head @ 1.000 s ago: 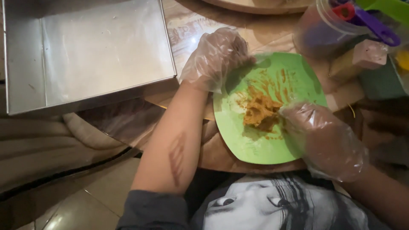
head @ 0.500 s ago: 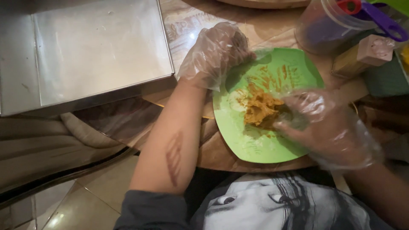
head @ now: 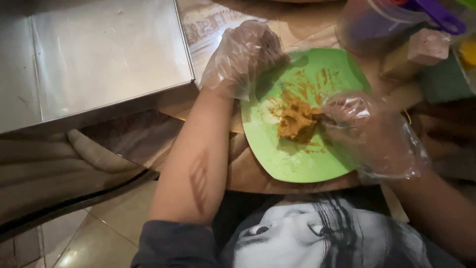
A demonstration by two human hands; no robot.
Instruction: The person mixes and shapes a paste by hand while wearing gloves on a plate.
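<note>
Paste (head: 296, 121): orange-brown lump, mid-plate. Plate (head: 297, 164): green, on wooden table (head: 248, 171) near its edge. Right hand (head: 369, 134): gloved, fingers curled, tips in the paste, pinching some. Left hand (head: 243, 54): gloved, loosely curled over the plate's far rim, steadying it. Best worked with small pinches and a firm rim hold. Metal tray (head: 99, 54) on the left; tub (head: 377, 22), blocks beyond. Tiled floor below.

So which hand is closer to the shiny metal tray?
Left. The left hand in its clear plastic glove rests beside the metal tray's corner; the right hand is farther away, over the green plate.
</note>
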